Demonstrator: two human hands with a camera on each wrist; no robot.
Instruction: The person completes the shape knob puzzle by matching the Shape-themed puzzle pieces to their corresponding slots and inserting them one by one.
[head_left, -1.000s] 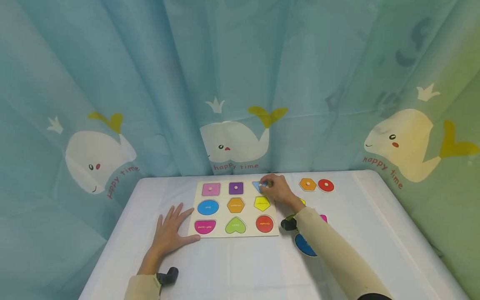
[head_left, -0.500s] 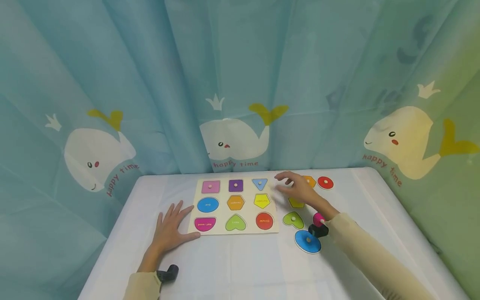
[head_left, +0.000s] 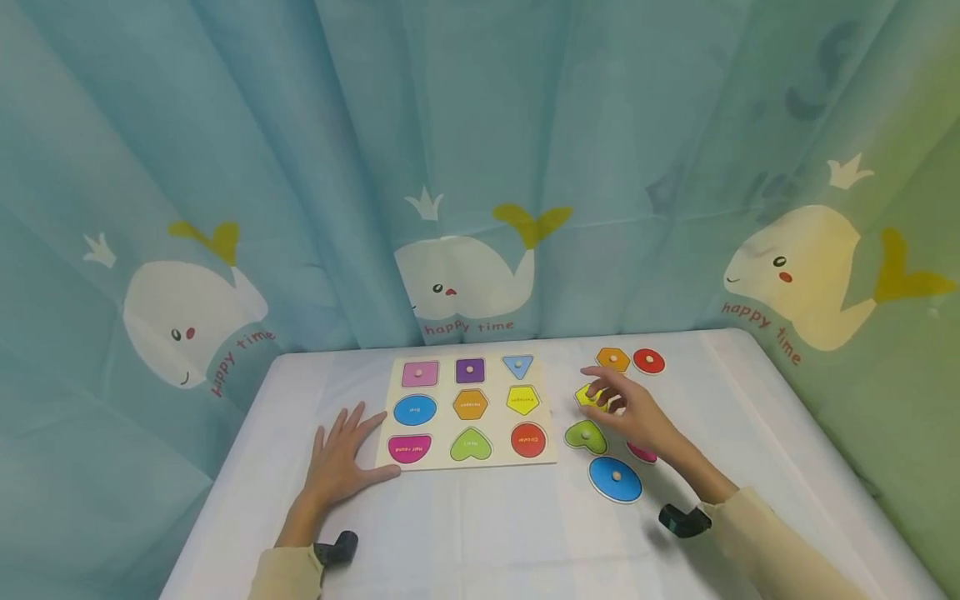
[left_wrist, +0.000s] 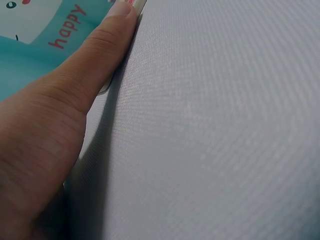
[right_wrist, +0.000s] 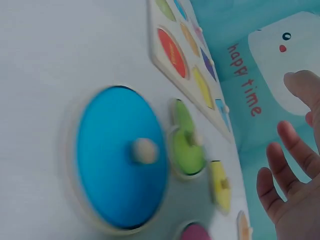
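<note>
A cream shape-puzzle board [head_left: 441, 454] lies flat on the table. Knobbed pieces sit along its far row: a pink one [head_left: 420, 374], a purple square [head_left: 470, 371] and a light-blue triangle [head_left: 518, 366]. My left hand [head_left: 337, 454] lies spread, thumb and forefinger at the board's left edge; the left wrist view shows the thumb [left_wrist: 95, 50] against that edge. My right hand [head_left: 637, 417] hovers with loosely bent fingers, holding nothing. It partly overlaps the yellow pentagon piece [head_left: 585, 397] in the head view. A green heart piece [right_wrist: 186, 145] lies just nearer.
Right of the board lie a blue oval piece [head_left: 615, 481], a magenta piece [head_left: 643, 453] partly behind the hand, an orange hexagon [head_left: 613, 360] and a red circle [head_left: 648, 361]. A whale-print curtain [head_left: 600, 167] hangs behind the white table [head_left: 480, 533].
My right hand has let go of the light-blue triangle at the board's far right corner and moved right and nearer, over the loose pieces. The left hand has stayed at the edge.
</note>
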